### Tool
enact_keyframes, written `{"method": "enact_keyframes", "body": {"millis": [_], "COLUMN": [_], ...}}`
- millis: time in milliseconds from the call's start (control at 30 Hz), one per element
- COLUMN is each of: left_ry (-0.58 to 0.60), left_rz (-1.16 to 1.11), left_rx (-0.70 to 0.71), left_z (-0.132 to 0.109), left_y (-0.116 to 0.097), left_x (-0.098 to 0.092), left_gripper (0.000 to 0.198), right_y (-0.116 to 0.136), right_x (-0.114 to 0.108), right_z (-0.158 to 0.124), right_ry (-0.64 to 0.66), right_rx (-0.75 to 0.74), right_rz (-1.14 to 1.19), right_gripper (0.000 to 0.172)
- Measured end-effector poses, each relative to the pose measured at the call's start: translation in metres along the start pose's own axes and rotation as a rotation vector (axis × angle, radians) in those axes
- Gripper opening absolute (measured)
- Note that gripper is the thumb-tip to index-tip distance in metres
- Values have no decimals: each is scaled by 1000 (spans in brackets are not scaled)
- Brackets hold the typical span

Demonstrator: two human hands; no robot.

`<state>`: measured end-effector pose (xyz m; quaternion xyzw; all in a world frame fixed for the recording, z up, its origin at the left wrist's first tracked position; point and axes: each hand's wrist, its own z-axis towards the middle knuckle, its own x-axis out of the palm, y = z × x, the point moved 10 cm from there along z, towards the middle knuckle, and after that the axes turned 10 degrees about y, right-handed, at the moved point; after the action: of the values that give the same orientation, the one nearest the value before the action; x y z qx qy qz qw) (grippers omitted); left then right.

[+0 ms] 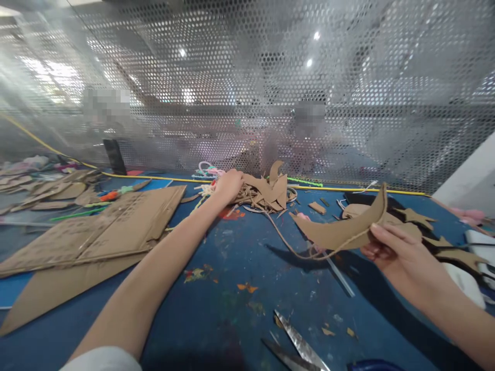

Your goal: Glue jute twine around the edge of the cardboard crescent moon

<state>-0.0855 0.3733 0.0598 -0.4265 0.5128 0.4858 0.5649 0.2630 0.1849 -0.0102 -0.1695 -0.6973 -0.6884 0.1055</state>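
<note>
My right hand [400, 257] pinches a crescent-shaped piece of cardboard [340, 232] near its right end, holding it above the table. A strand of twine [288, 246] runs along the lower edge of the crescent and loops back to a heap of cardboard scraps [266, 193]. My left hand [229, 186] reaches out to the left side of that heap, beside pale and coloured cords [207, 188]. Its fingers are curled, and their tips are hidden, so what they grip does not show. Scissors [297, 342] with bare metal blades lie spread in front.
Large cardboard sheets [127, 219] cover the left side, with more cut pieces [58, 190] behind. Cardboard star shapes [415, 217] and dark items lie at right. A clear stick [340, 278] rests mid-right. A perforated metal panel [247, 77] rises behind the blue table [216, 288].
</note>
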Motion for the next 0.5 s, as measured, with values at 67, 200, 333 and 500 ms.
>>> {"method": "enact_keyframes", "body": {"millis": [67,200,333,500], "left_ry": [13,76,117,-1], "left_rz": [-33,-102,-207,-459], "left_rx": [-31,-31,-52,-60], "left_z": [0,0,-6,-13], "left_y": [0,0,3,7], "left_x": [-1,-6,-12,-58], "left_gripper": [34,33,32,33], "right_y": [-2,-4,-8,-1], "right_x": [0,8,22,62], "right_z": [0,-1,-4,-2], "right_ry": [3,65,159,397], "right_rx": [14,3,21,60], "right_rz": [-2,-19,-36,-86], "right_gripper": [27,26,27,27]}}
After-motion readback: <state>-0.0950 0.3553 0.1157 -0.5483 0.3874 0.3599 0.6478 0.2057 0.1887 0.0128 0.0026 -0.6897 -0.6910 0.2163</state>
